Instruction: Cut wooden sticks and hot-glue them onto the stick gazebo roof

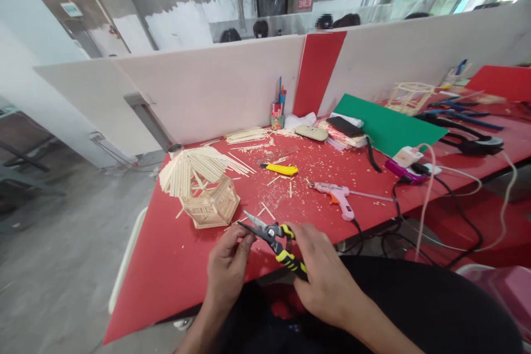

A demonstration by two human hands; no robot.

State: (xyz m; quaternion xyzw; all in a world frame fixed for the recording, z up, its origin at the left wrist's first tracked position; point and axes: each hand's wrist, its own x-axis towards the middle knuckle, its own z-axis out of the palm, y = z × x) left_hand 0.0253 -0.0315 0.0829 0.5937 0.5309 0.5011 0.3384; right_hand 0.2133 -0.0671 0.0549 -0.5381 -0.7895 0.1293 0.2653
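My right hand (pixel 321 274) grips the black-and-yellow handles of a pair of shears (pixel 271 232), whose blades are parted and point up to the left. Close by the blade tips, my left hand (pixel 228 265) is closed in a pinch; what its fingers hold is too small to make out. Just beyond it stands a small pavilion-like model (pixel 211 204) built of thin wooden sticks, with a sloped stick roof (pixel 193 168) resting tilted on its top. Short loose sticks (pixel 269 210) lie on the red tabletop (pixel 166 287) past the shears.
A yellow utility knife (pixel 282 169) and a pink glue gun (pixel 338 196) with a cable lie further back. Behind are stick piles (pixel 246 135), a pen holder (pixel 277 113), a green board (pixel 385 124) and a power strip (pixel 404 171). A white partition (pixel 224 83) borders the far side.
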